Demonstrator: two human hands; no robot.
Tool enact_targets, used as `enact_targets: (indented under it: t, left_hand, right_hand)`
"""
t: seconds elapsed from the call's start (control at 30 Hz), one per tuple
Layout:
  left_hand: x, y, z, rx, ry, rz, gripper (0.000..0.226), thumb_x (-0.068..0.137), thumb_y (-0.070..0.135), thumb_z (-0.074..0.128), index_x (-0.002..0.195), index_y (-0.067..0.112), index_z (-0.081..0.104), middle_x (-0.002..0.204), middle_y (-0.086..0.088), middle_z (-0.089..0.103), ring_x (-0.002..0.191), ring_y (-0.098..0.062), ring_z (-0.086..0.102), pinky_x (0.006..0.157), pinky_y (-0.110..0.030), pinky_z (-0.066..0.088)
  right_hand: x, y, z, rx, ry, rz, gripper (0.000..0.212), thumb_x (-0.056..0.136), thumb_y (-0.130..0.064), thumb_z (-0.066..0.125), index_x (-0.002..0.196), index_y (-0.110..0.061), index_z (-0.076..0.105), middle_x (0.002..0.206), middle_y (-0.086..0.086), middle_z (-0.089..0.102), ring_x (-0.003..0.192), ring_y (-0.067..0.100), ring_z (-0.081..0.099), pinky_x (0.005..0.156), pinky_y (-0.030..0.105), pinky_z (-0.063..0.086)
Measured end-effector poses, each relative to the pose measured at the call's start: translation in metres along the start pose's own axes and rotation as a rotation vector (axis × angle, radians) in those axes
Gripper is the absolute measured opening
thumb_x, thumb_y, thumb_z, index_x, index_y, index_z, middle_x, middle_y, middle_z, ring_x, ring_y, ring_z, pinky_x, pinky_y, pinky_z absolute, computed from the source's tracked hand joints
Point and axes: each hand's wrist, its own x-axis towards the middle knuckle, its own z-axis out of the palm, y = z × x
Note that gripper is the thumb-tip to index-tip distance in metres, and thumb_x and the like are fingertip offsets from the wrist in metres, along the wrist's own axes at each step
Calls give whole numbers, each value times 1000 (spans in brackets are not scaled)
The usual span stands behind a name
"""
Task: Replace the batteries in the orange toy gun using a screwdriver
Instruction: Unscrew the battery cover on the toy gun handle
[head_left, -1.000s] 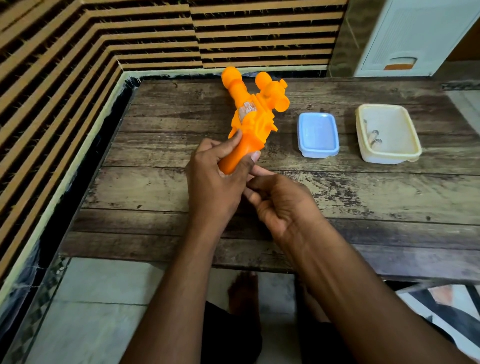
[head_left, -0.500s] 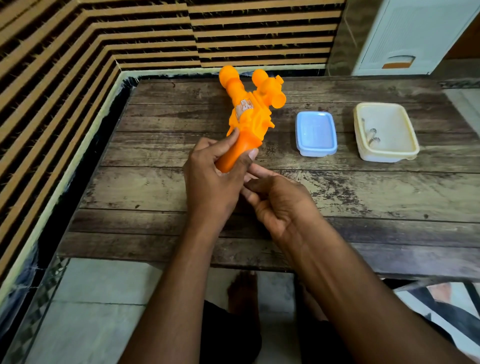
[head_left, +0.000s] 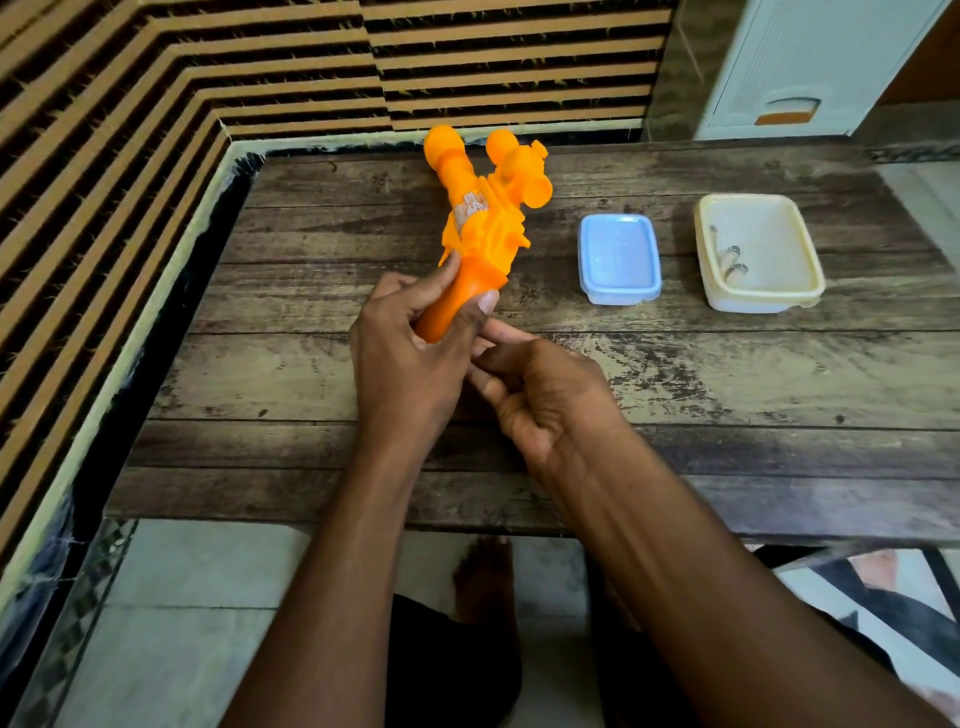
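The orange toy gun (head_left: 483, 223) is held tilted above the wooden table (head_left: 727, 374), with its barrel pointing away toward the striped wall. My left hand (head_left: 405, 364) grips its handle, thumb on the right side of the grip. My right hand (head_left: 545, 405) sits just right of the left, its fingers curled toward the butt of the handle. Its fingertips are hidden behind my left hand, so what they touch or hold cannot be made out. No screwdriver or battery is in sight.
A small blue plastic box (head_left: 587, 249) stands to the right of the gun. Further right, a cream plastic tub (head_left: 810, 270) holds a few small metal pieces. A striped wall borders the table at the left and back. A white appliance (head_left: 810, 62) stands behind at the right.
Both hands and the gun keep almost the same pose; the gun has only shifted a little in the view.
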Motion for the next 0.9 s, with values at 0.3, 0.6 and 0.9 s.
enact_targets:
  t: [0.3,0.6,0.9]
  left_hand:
    - [-1,3,4,49,-5,-13,50,87,42,79,132,24,70,97,0,64,92,-10,67,85,-42,59]
    - [-1,6,2,-16,96,-29,47,89,37,79,131,17,71,101,-7,66,92,-11,68,79,-28,58]
    - [2,-1,2,133,133,40,47,87,45,77,127,22,73,96,-5,61,95,-24,66,83,-47,56]
  right_hand:
    - [-7,-4,4,-55,44,-11,31,84,31,45,99,18,70,109,30,75,98,35,69,78,35,62]
    - [-9,-7,6,-44,65,110,24,97,7,49,106,7,71,101,22,76,90,28,75,84,34,62]
    - [-20,0,13,40,-14,107,25,102,-2,48,89,-3,70,86,16,75,69,22,76,66,28,64]
